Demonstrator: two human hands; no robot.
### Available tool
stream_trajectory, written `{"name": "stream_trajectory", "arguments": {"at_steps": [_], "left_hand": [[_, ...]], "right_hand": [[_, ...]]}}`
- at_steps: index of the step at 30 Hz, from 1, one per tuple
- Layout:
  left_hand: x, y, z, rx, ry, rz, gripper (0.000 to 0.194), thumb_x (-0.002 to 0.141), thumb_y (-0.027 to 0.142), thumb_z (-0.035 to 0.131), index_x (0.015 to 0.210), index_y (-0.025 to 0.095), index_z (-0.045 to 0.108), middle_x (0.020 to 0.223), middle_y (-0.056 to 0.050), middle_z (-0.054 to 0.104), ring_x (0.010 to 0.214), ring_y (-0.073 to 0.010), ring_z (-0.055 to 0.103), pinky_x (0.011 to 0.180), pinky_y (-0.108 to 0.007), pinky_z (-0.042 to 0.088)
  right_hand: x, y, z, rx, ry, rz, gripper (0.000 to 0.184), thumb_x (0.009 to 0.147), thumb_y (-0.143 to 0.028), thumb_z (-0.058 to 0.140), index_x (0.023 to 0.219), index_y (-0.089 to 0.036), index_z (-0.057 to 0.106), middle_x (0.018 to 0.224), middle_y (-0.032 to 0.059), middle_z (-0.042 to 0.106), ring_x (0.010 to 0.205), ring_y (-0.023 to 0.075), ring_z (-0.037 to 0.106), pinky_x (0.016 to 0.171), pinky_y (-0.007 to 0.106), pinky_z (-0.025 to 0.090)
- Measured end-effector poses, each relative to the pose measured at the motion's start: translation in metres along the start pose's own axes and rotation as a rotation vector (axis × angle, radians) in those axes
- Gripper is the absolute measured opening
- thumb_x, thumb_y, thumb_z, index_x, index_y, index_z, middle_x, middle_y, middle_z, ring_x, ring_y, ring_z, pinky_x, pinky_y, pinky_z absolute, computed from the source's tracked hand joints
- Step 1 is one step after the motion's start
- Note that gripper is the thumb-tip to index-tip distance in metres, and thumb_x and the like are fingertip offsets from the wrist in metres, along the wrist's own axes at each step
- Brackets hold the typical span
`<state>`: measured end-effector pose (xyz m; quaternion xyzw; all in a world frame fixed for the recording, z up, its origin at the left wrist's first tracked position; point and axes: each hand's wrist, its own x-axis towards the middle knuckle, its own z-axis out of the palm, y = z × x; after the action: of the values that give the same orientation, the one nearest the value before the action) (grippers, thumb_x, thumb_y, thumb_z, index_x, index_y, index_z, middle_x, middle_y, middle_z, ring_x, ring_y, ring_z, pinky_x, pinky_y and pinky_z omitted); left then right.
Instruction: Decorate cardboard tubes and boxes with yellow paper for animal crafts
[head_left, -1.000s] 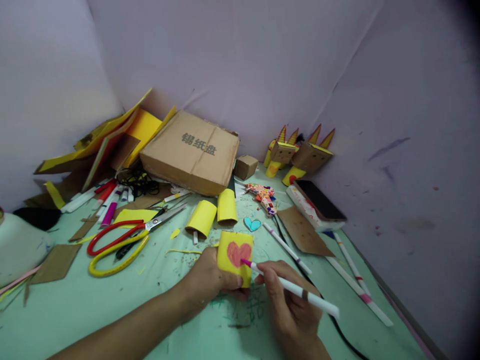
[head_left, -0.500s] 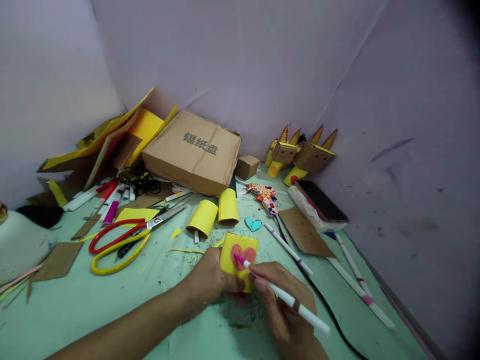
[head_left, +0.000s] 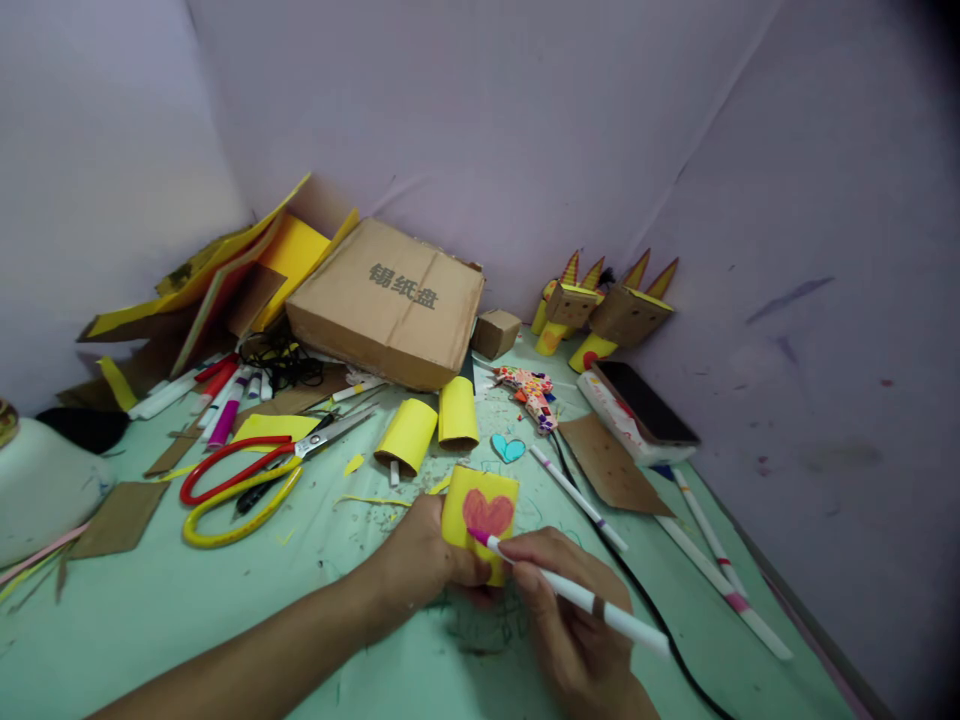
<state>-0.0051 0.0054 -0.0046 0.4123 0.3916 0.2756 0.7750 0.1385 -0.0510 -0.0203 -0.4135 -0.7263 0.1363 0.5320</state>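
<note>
The slim white magenta-tipped marker [head_left: 630, 627] has slid down to the lower left edge of the red heart [head_left: 490, 510]. Beyond the flat brown cardboard box [head_left: 390, 290] far off, near centre, the left hand [head_left: 416, 560] clamps the yellow paper-covered piece [head_left: 456, 505]; the right hand's [head_left: 581, 625] fingers close round the marker. Either grip slipping could smear colour outside.

Hands close together, right of the scissors [head_left: 298, 452]
Left hand [head_left: 424, 552] clamps, thumb in front; right hand [head_left: 576, 612] curls in a pen grip.
</note>
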Motion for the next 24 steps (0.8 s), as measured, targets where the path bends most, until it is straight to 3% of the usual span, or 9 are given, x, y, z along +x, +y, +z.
{"name": "stream_trajectory", "arguments": {"at_steps": [8,17,24], "left_hand": [[-0.0008,-0.0022,-0.0011,0.020,0.001,-0.021,0.024,0.049,0.011,0.075,0.071,0.010,0.066,0.060,-0.001,0.065,0.053,-0.0134,0.058,0.050,-0.023,0.048],[0.0010,-0.0054,-0.0024,-0.002,-0.007,0.008,0.021,0.047,0.010,0.074,0.066,0.012,0.064,0.055,0.000,0.064,0.048,-0.0134,0.057,0.045,-0.022,0.046],[0.0017,-0.0059,-0.0035,0.033,-0.017,0.000,0.021,0.049,0.009,0.071,0.069,0.011,0.067,0.058,0.000,0.065,0.051,-0.0140,0.058,0.049,-0.024,0.049]], "right_hand": [[-0.0018,0.0009,-0.0002,-0.036,0.034,0.032,0.029,0.081,-0.007,0.049,0.103,-0.022,0.060,0.075,0.0039,0.064,0.065,0.0170,0.061,0.053,0.028,0.046],[-0.0017,0.0002,0.0000,-0.005,0.057,0.069,0.026,0.082,-0.006,0.048,0.099,-0.022,0.060,0.069,0.0017,0.061,0.060,0.0155,0.059,0.052,0.027,0.045],[-0.0026,0.0026,-0.0005,-0.035,0.052,0.045,0.031,0.081,-0.004,0.048,0.104,-0.023,0.059,0.078,0.0035,0.063,0.067,0.0157,0.061,0.057,0.027,0.047]]}}
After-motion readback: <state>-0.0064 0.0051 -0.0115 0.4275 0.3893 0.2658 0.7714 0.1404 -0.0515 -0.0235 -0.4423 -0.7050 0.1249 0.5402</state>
